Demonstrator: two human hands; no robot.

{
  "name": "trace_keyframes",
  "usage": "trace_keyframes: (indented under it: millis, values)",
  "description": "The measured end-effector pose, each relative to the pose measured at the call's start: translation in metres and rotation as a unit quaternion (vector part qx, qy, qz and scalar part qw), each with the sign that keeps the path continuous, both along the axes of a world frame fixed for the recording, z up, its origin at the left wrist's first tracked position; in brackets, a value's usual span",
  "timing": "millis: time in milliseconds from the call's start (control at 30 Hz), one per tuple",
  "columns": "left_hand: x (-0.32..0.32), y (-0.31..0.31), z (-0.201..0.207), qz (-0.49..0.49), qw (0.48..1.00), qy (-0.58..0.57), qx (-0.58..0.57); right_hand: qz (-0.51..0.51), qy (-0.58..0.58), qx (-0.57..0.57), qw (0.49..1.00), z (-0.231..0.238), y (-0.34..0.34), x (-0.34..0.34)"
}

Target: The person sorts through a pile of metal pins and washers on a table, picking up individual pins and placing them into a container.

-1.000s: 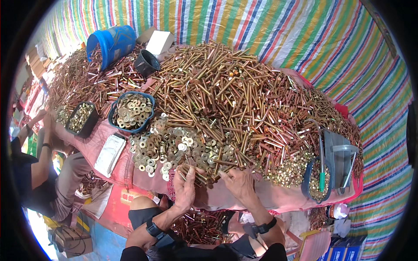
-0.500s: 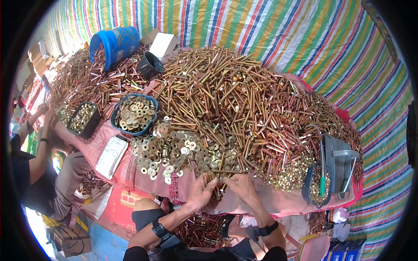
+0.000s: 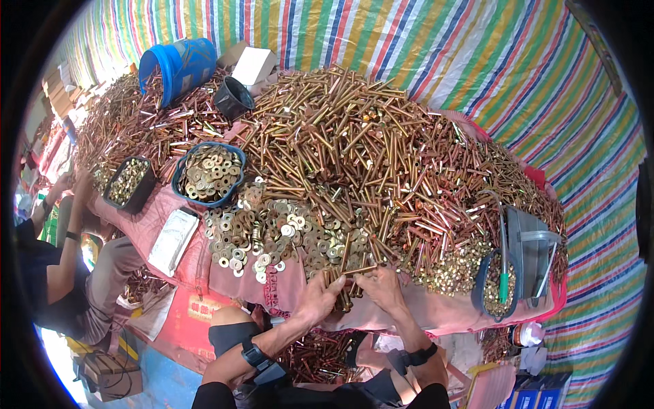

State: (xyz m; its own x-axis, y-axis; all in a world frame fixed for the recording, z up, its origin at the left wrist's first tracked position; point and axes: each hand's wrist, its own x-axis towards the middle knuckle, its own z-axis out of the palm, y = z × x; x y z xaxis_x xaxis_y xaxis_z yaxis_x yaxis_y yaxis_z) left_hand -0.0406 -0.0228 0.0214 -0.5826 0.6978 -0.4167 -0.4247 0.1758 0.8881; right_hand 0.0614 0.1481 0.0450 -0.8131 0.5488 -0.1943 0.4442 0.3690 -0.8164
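Note:
At the near edge of a cloth-covered table, my left hand (image 3: 317, 298) is closed around a small bundle of long brass-coloured bolts (image 3: 343, 300). Close beside it, my right hand (image 3: 380, 288) pinches a single bolt (image 3: 361, 270) that lies across toward the bundle. Just beyond my hands spreads a heap of loose flat washers (image 3: 272, 232). Behind them a large pile of similar metal rods and bolts (image 3: 334, 136) covers the table. Small nuts (image 3: 449, 269) lie scattered right of my right hand. My fingers partly hide the ends of the held bolts.
A blue basin of washers (image 3: 210, 174) and a black tub of nuts (image 3: 129, 183) stand to the left. At right are a nut-filled container (image 3: 501, 290) and a grey scoop-like bin (image 3: 533, 255). A blue bucket (image 3: 178, 68) lies tipped. Another person's arms (image 3: 71, 225) work at far left.
My right hand has shifted slightly, and the bolt it pinches shows more plainly beside the bundle. My left hand keeps its grip. The whole view has moved a little.

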Motion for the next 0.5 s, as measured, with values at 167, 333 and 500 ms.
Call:
trace_keyframes:
  millis: [167,333,500]
  values:
    - [0.014,0.005,-0.003,0.070,0.991,-0.031,0.108,0.037,0.076,0.040,0.996,0.001,-0.009,0.000]
    - [0.021,0.011,-0.014,0.128,0.980,0.069,0.139,0.117,0.102,0.103,0.983,0.016,-0.021,0.010]
    - [0.023,0.004,-0.009,0.090,0.976,0.065,0.187,0.155,0.088,0.134,0.975,0.030,-0.028,0.013]
